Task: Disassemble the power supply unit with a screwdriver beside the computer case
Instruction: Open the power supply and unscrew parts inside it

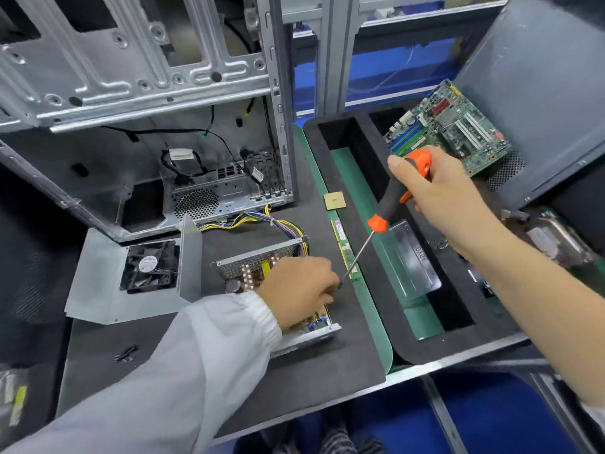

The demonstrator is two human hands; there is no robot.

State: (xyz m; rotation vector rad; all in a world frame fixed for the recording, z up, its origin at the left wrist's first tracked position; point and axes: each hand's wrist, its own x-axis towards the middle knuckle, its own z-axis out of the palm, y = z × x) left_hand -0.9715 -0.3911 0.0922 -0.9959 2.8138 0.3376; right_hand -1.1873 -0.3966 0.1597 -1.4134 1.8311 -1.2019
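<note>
PSU [262,267] lies open on the dark mat of the desk [327,362], near side, just in front of the computer case [147,126]. Its cover [108,290] with the fan sits apart to the left. A wire bundle [262,221] runs from the unit's far end toward the case.

Handling, my judgement: sheet-metal tray is stiff and fairly heavy, edges likely sharp. The board inside is fragile, w/ caps and coils standing proud. I'd take hold by the metal side walls or end flange, not the components, and not by the wires (they'd drag the unit).

Left hand [298,290] rests over the right half of the open unit, fingers curled down near the right edge. What the tips hold or pinch is hidden under the hand, so I cannot tell.

Right hand [442,194] grips the screwdriver [386,214] by its orange-black handle, fingers wrapped tight, thumb up along the top. Shaft slants down-left; tip ends at the left hand's fingertips, approx. at the unit's right edge. Whether it's seated in a screw: not visible.

Right of the mat, a RAM stick [343,250] lies just beside the tip; motherboard [451,129] is far right.
</note>
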